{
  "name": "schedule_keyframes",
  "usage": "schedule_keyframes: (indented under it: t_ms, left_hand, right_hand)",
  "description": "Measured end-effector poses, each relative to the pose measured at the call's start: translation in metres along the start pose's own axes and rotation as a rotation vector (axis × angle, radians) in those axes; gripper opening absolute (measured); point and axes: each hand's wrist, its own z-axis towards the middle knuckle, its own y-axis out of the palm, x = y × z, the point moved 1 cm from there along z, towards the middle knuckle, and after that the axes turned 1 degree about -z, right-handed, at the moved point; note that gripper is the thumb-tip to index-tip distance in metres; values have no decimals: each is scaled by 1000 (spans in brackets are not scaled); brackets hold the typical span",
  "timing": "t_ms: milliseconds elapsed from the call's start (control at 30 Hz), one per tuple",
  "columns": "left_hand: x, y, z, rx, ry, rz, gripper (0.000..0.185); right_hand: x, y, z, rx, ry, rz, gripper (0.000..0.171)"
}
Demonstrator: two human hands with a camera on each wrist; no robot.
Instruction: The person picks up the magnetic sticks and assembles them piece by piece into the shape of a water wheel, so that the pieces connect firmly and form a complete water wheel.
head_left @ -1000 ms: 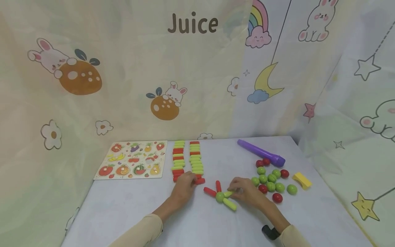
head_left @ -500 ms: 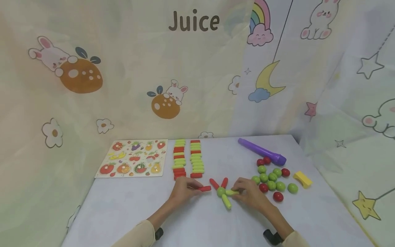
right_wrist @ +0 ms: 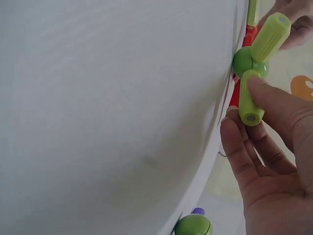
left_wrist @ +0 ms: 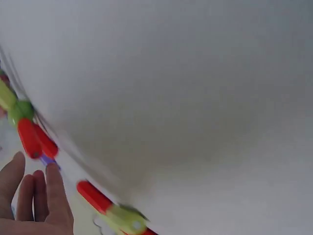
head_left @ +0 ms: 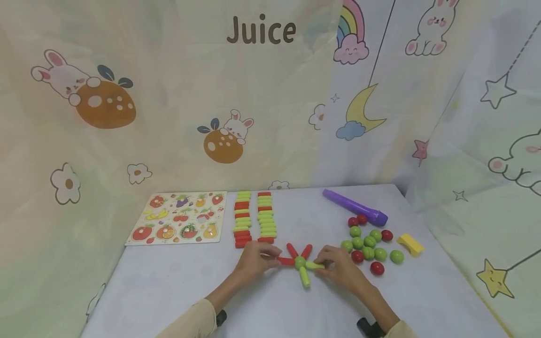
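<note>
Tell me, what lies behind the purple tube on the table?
Behind the purple tube only bare table shows, then the cartoon curtain. The strip hidden directly behind the tube cannot be seen.

We are seeing the right hand [right_wrist: 274, 147] pinching a lime rod [right_wrist: 248, 98] that is touching a green ball [right_wrist: 244, 61]; a second lime rod [right_wrist: 270, 36] is sticking out of that ball, and another green ball [right_wrist: 191, 226] is lying near the bottom edge.
</note>
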Motion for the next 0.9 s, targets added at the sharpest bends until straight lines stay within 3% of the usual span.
schedule_keyframes:
  t_ms: [133,267,400,500,733,900]
  left_hand:
    - [-7,-13,6,141,11,-6,22]
    - [-18,-18,14,229,5,108,23]
    - [-25,-17,18,224,-21,234,23]
    - [-25,-15,20,213,7,319,21]
    - [-24,-8,24,215,143,484,9]
    - [-21,-8,21,179,158,508,10]
  right_hand:
    - [2,-3,-1,26,-5,7,10]
    - [9,-8,3,68,-72,-25,14]
    - [11,-10,13,-6,-125,-93,33]
    - [11,-10,21,-89,-107,-117,38]
    - [12,-5,30,-178,-103,-154,29]
    - [12,-4,28,-167,-98,-154,22]
